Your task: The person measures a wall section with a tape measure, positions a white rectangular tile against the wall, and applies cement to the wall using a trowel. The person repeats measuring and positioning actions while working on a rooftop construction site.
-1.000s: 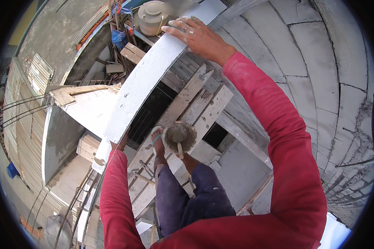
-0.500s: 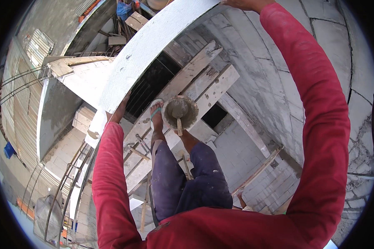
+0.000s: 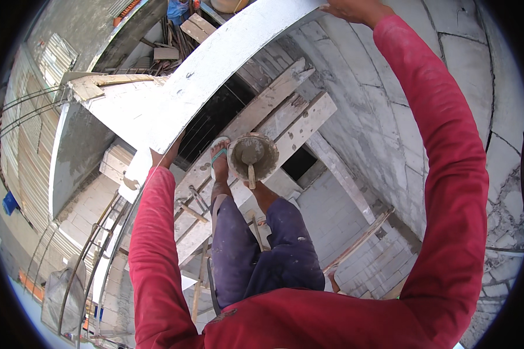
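At my right hand (image 3: 358,10): shifted to edge of long, white, concrete-like slab (image 3: 201,77)
My left hand (image 3: 169,153): same edge
Grips: unclear; probably steadying

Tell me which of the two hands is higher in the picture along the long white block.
The right hand: it is at the white block's upper right, cut by the picture's top edge; the left hand is toward its lower left.

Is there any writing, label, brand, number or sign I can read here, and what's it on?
None that I can read.
Long white slab at the hands: no lettering visible.
Bucket: no lettering visible.
Dark shorts: a small pale mark, too small to tell whether it is lettering.
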A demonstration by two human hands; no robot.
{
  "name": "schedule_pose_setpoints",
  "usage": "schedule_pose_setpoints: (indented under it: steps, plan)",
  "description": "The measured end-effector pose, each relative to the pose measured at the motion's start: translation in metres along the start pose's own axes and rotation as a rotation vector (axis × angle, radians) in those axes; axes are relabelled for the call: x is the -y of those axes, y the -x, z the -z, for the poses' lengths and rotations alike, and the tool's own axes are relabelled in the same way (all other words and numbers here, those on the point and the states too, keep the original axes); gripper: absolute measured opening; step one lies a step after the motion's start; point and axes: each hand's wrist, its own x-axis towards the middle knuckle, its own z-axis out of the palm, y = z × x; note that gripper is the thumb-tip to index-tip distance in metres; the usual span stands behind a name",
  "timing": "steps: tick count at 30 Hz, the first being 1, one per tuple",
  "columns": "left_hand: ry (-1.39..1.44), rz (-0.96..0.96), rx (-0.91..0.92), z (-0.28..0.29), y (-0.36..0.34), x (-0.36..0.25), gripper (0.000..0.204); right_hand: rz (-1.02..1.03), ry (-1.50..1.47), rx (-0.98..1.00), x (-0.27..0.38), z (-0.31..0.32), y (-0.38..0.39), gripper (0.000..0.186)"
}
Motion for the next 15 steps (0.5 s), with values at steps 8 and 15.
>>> schedule_pose_setpoints:
  steps: [8,15]
  plan:
    - [-0.172,-0.030,0.065,-0.007,-0.001,0.007,0.046,-0.130,-0.113,0.006,0.007,0.008,0.001,0.050]
    - [0.395,0.031,-0.339,0.018,0.005,-0.031,0.038,-0.131,-0.053,0.046,0.008,0.008,0.006,0.057]
